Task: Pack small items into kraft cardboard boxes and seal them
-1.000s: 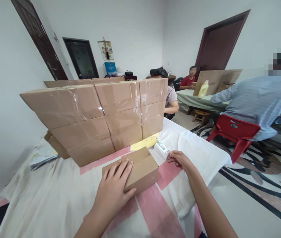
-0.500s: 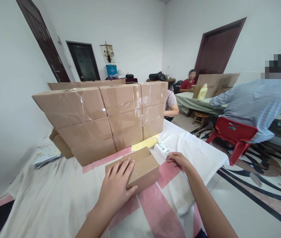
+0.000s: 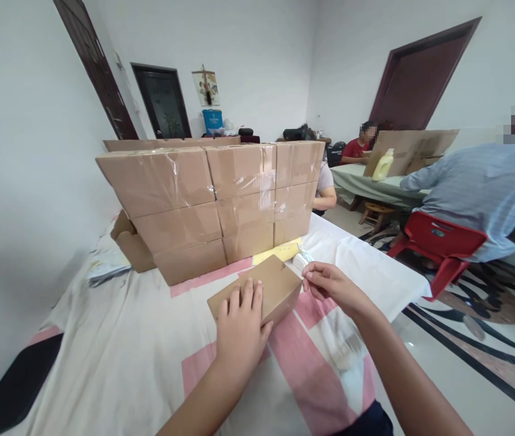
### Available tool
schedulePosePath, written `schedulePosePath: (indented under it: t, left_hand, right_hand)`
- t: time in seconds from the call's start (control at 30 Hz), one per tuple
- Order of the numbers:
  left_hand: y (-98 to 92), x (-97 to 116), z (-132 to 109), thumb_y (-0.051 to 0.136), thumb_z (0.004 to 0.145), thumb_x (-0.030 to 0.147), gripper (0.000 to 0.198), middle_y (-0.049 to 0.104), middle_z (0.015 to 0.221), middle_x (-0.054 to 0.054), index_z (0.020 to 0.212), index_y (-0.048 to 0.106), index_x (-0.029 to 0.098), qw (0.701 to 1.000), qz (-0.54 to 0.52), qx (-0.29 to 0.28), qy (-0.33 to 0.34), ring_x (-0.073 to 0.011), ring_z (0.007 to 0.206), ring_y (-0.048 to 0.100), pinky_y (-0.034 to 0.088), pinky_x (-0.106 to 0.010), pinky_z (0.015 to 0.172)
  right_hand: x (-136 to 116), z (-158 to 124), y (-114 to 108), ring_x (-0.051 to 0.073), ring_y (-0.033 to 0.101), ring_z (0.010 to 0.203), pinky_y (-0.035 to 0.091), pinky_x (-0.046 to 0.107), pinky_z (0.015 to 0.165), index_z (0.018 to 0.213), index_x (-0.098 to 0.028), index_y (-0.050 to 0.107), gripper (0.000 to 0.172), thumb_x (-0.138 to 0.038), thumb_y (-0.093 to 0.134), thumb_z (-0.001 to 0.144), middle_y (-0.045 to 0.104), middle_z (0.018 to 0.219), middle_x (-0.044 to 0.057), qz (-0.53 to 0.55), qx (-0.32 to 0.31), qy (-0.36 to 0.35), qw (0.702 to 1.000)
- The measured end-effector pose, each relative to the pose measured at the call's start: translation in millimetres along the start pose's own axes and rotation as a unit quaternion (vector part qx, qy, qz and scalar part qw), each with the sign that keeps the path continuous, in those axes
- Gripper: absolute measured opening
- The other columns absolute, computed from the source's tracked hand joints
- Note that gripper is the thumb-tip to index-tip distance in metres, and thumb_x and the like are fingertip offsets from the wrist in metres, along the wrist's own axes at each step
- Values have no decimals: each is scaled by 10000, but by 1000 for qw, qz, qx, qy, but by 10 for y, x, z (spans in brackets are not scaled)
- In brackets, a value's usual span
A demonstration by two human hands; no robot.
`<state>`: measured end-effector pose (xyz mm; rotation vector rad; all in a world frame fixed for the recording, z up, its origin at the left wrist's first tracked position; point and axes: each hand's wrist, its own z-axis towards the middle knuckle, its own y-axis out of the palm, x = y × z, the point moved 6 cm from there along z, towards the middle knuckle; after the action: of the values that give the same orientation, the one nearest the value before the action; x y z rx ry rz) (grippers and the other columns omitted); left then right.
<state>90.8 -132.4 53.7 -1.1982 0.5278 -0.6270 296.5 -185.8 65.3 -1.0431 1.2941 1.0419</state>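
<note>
A small closed cardboard box [image 3: 279, 280] lies on the cloth-covered table in front of me. My left hand [image 3: 242, 330] rests on its top near the left end, fingers stretched forward and thumb down the near side. Just off the box's right end is my right hand [image 3: 332, 287], thumb and forefinger pressed together. Whatever is in that pinch is too small to make out. Behind those fingers a white tape dispenser [image 3: 300, 261] stands on the cloth, partly hidden by the hand.
A wall of stacked, taped cardboard boxes [image 3: 246, 203] stands behind the small box. An open carton [image 3: 134, 245] and papers [image 3: 107, 266] lie to the left. A yellow strip [image 3: 280, 251] runs along the stack's foot. People sit beyond, one on a red chair [image 3: 448, 242].
My right hand has moved from the dispenser's near end towards the small box's right end, still pinched. My left hand stays on the box. The whole view has shifted slightly.
</note>
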Motion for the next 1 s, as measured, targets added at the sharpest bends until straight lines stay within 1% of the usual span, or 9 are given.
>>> schedulePosePath:
  t: [0.1,0.2,0.4,0.47,0.53,0.6,0.63,0.77,1.0]
  left_hand:
    - [4,13,-5,637,891,389,728,442,1593,-84,1546,396,179,1000,-1,4,2,-349,1290,494,472,-492,968]
    - [10,3,1,649,887,408,744,441,1593,-91,1546,394,176,1000,-14,4,4,-355,1315,471,469,-485,970]
    - [10,-23,13,637,901,445,718,460,1577,-108,1536,416,193,999,-35,7,11,-348,1277,500,464,-464,953]
    - [2,-29,17,640,900,439,726,464,1571,-121,1538,409,180,999,-44,6,14,-349,1269,498,463,-462,945]
    - [-8,-34,21,631,907,437,719,468,1567,-123,1540,404,182,998,-54,3,15,-347,1261,497,459,-466,940]
    - [-16,-40,24,617,917,448,701,468,1568,-116,1538,408,200,998,-59,-1,16,-342,1259,497,452,-465,945]
    - [-18,-41,25,614,920,456,694,463,1572,-115,1536,412,206,998,-59,-3,16,-339,1264,496,448,-462,952]
    - [-10,-45,27,631,914,463,728,440,1586,-129,1542,397,180,998,-61,-10,18,-338,1288,482,439,-460,977]
    - [1,-52,26,641,909,457,750,440,1586,-129,1553,375,179,998,-56,-8,21,-342,1297,479,438,-460,973]
  right_hand:
    - [-131,75,274,49,394,398,225,223,434,881,-165,585,297,-438,697,845,685,677,7,-62,-76,24,995]
    - [-153,194,444,52,391,390,245,222,420,904,-163,586,232,-368,674,840,698,675,6,-120,-121,37,985]
    - [-153,390,563,59,320,436,231,215,446,942,-147,630,216,-339,625,844,688,640,3,-205,-125,62,969]
    - [-163,415,584,71,355,456,256,212,461,1183,-127,622,389,-280,623,826,691,650,-6,-226,-125,73,963]
    - [-174,426,604,82,392,471,280,208,471,1494,-127,403,724,-215,620,808,696,667,-24,-238,-123,83,960]
    - [-190,433,622,93,419,485,295,205,474,1617,-129,135,939,-176,611,809,698,669,-32,-244,-115,87,959]
    - [-199,438,628,97,426,488,298,204,471,1629,-122,69,980,-167,608,811,698,663,-31,-246,-107,89,959]
    - [-217,457,664,98,417,458,289,199,439,1636,-125,6,1000,-144,594,827,704,656,-17,-243,-85,120,959]
    - [-252,515,710,72,356,378,255,191,376,1629,-81,44,942,-106,584,858,751,734,52,-238,-56,187,951]
